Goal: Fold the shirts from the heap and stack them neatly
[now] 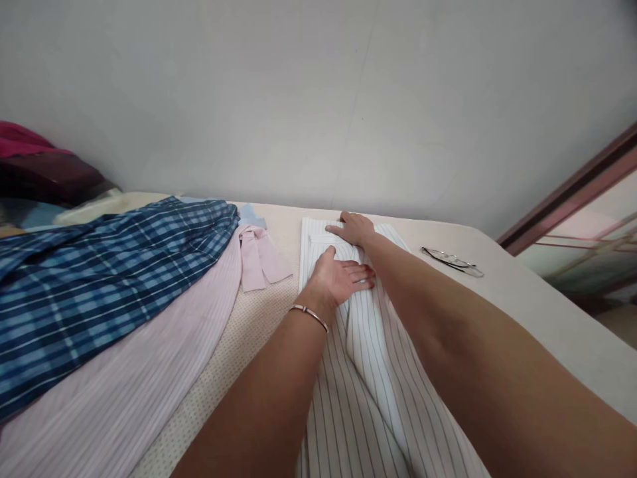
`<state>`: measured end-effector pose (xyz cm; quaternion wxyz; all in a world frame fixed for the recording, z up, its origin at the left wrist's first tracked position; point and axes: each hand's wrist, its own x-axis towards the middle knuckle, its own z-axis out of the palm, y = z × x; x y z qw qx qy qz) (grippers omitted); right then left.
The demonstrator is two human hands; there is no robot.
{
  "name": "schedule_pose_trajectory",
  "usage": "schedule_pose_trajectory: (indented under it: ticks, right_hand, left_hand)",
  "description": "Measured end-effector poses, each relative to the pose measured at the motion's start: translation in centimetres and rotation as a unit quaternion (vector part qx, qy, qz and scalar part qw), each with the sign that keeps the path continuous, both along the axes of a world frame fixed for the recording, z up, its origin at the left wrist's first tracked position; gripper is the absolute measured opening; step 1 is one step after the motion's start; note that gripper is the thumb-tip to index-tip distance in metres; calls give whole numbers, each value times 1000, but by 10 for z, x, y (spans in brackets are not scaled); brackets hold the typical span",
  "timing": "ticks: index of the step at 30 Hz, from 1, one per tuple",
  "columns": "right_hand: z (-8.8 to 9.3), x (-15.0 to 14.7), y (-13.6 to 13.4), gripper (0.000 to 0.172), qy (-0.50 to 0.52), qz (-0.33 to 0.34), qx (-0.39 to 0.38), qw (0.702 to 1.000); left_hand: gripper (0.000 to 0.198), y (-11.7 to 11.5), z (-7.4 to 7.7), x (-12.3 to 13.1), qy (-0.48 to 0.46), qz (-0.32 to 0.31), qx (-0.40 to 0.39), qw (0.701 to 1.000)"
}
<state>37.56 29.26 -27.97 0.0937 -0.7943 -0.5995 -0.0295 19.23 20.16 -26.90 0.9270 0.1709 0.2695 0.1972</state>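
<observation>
A white shirt with thin dark stripes (371, 372) lies lengthwise on the bed, its far end partly folded. My left hand (343, 277) lies flat on it, fingers stretched out to the right, a thin bracelet on the wrist. My right hand (352, 229) rests palm down on the shirt's far end near the wall, fingers spread and pointing left. Neither hand holds anything; both press on the fabric.
To the left lie a pink striped shirt (149, 372) and, over it, a blue plaid shirt (89, 279). A pair of glasses (452, 261) sits on the bed's far right. Dark red bedding (40, 166) is piled at the far left. The wall runs behind.
</observation>
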Motion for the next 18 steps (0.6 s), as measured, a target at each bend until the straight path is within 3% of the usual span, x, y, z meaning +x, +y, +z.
schedule_pose_trajectory:
  ticks: [5, 10, 15, 18]
  right_hand:
    - [2, -15, -10, 47, -87, 37, 1, 996]
    - [22, -24, -37, 43, -133, 45, 47, 989]
    - [54, -34, -103, 46, -218, 79, 187, 955]
    - [59, -54, -161, 40, -243, 145, 247, 927]
  left_hand:
    - [91, -1, -1, 0, -14, 5, -5, 1000]
    - [104, 3, -8, -1, -44, 2, -14, 999]
    - [119, -1, -4, -11, -60, 25, -41, 997]
    - [112, -9, 4, -25, -59, 70, -60, 994]
